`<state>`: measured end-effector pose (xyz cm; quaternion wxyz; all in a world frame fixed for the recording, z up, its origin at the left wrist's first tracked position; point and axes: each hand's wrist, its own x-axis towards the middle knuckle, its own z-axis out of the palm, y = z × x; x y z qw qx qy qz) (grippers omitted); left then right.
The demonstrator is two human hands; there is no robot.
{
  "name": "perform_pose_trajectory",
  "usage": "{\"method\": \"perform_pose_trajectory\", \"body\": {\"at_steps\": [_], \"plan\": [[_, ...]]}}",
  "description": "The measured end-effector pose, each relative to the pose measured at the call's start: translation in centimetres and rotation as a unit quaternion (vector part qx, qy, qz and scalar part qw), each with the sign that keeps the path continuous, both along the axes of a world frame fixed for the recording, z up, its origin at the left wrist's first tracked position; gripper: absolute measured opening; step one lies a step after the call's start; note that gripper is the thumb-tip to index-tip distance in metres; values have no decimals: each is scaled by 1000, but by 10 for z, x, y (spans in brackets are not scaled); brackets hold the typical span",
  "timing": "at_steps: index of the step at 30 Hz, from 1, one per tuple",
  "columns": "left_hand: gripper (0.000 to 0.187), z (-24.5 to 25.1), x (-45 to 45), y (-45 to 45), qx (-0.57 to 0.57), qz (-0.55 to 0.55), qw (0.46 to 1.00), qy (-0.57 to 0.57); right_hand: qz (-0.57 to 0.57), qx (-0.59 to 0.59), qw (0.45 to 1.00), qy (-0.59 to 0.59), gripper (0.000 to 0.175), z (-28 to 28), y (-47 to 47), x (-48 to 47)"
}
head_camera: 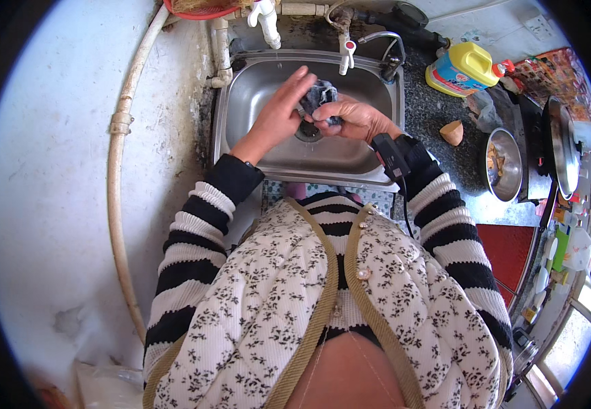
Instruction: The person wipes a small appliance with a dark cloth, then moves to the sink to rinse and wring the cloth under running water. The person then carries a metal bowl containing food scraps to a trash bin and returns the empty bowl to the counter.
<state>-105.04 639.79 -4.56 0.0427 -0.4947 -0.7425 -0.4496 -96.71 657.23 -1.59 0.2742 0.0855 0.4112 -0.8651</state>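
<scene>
Above the stainless steel sink (264, 171), my right hand (362, 117) grips a crumpled dark cloth or pad (318, 94) streaked with white, perhaps foam. Its exact kind is unclear. My left hand (280, 110) is just to the left of it with fingers stretched out, their tips at the dark bundle's edge. Part of the left palm is turned from view, so I cannot tell how firmly it touches. Below the hands the sink drain (308, 133) shows partly.
Two white taps (267, 25) (347, 59) and a curved metal faucet (395, 43) hang over the sink's back edge. On the dark counter at right are a yellow detergent jug (461, 69), a cut piece of food (452, 133), a steel bowl (512, 163) with pieces inside, and a lidded pan (561, 148).
</scene>
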Motion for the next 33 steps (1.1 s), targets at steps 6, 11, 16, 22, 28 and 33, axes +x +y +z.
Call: {"method": "perform_pose_trajectory", "body": {"at_steps": [6,11,16,22,28,33], "plan": [[62,16,2,4,-188,-55,971,138,82,199,976,21,16,5,2,-3],[47,-2,0,12,-286,14,957,47,37,584,779,226,43,-9,-8,-9],[41,3,-10,7,-229,-33,872,-431,-31,578,779,241,55,-20,-3,-3],[45,20,4,-9,81,-88,732,-670,-153,109,981,38,29,-17,11,6],[33,19,28,34,11,30,966,-256,-292,33,950,-107,38,-21,-18,-4],[33,15,32,47,47,233,953,-188,-279,93,948,-124,30,-24,-34,-13]]}}
